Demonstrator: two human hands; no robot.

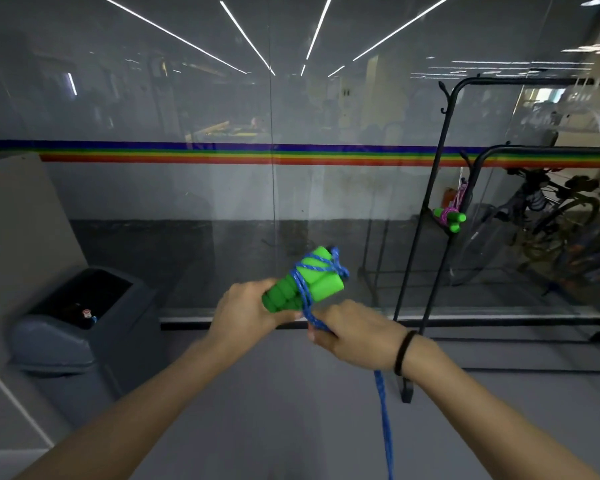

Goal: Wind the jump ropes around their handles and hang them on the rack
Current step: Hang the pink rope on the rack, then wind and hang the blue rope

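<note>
Fingers of the left hand [246, 306] are curled round the lower end of the paired green handles [314, 280], which are held out ahead in mid-air. Their long axis is tilted up and to the right, toward the rack [442, 157], which stands well apart on that side. A few crossed turns of the blue rope [383, 410] are laid over the handles. The rope is pinched by the right hand [355, 336] just below the handles, and its loose tail is let hang past that wrist. The next turn is judged to be carried across the axis by the right hand, the one nearer the rack. A pink rope bundle [449, 216] is hung there.
</note>
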